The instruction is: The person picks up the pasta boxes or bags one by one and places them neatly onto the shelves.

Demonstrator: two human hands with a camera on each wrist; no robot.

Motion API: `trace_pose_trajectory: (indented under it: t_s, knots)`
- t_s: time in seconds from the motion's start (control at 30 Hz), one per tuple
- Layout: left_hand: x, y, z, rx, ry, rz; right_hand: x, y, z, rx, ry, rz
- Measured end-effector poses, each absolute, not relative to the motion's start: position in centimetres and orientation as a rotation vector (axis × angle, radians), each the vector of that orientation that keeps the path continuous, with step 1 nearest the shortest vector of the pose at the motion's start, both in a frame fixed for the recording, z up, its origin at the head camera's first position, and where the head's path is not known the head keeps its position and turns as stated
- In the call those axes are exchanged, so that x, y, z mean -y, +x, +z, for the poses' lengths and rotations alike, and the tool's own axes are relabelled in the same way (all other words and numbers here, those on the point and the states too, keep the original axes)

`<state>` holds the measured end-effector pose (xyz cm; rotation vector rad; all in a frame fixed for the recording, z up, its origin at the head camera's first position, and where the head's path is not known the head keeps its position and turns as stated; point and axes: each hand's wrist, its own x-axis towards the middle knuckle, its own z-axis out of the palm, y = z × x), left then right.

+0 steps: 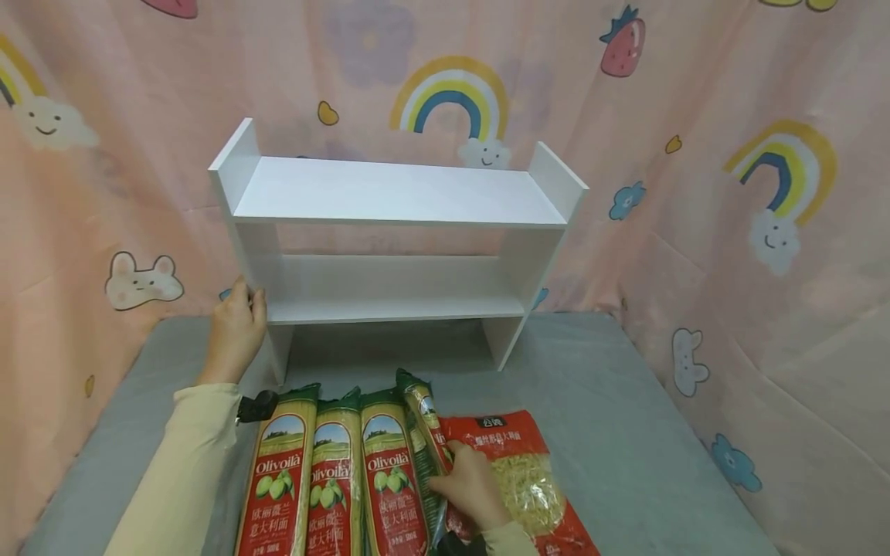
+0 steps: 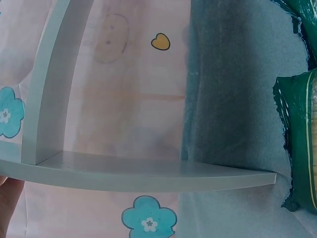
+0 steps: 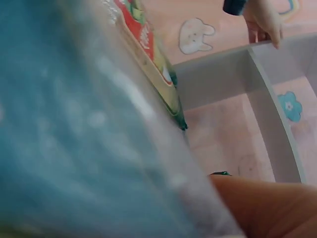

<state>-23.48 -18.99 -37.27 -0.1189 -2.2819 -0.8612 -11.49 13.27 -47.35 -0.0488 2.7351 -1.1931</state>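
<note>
A white two-tier shelf [image 1: 403, 287] stands at the back, and my left hand [image 1: 235, 333] grips the edge of its left side panel. In the left wrist view only a bit of that hand [image 2: 9, 203] shows beside the panel. My right hand [image 1: 474, 488] holds a green-and-red spaghetti pack [image 1: 426, 413] by its right side, tilted on edge. To its left, several Olivoila spaghetti packs [image 1: 395, 471] lie side by side, label up. Clear wrapping, blurred, fills much of the right wrist view and hides the right fingertips.
A red bag of pasta [image 1: 531, 490] with a clear window lies right of my right hand, partly behind it. Grey cloth [image 1: 647, 455] covers the table. A pink patterned curtain [image 1: 695, 232] hangs behind the shelf and along the sides.
</note>
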Motion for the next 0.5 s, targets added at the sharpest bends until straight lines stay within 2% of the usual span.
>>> trace_pose_trajectory:
  t_s: [0.23,0.5]
  knots:
    - [18.88,-23.51,-37.36,2.298,-0.097,-0.875,-13.95,-11.53,-47.45,-2.529,0.035,-1.437]
    - [19.11,-23.69,-37.41,2.281,-0.117,-0.881,-14.11,-11.00,-47.36,-1.969,0.046,-1.941]
